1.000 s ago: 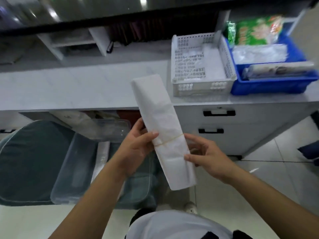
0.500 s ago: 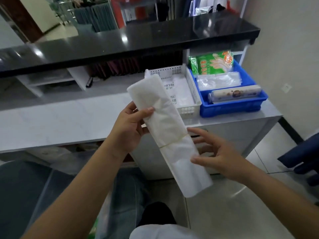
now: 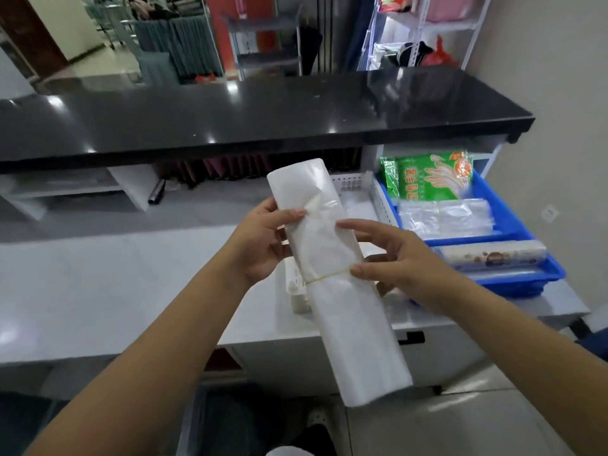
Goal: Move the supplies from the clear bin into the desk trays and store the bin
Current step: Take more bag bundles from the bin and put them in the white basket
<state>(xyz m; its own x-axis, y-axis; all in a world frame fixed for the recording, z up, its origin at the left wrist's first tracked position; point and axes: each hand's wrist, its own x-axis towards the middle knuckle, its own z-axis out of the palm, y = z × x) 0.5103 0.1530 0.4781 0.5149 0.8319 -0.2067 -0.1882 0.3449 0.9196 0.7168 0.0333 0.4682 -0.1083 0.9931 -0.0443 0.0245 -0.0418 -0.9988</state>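
Now the left hand (image 3: 263, 240) grips the upper part of a long white bundle of plastic bags (image 3: 339, 284), thumb across its front; a rubber band (image 3: 325, 277) circles the bundle's middle. Further right, the right hand (image 3: 394, 261) pinches its edge at the band. Behind it the white tray (image 3: 378, 199) sits on the desk (image 3: 131, 291), touching the blue tray (image 3: 513, 222) of packets
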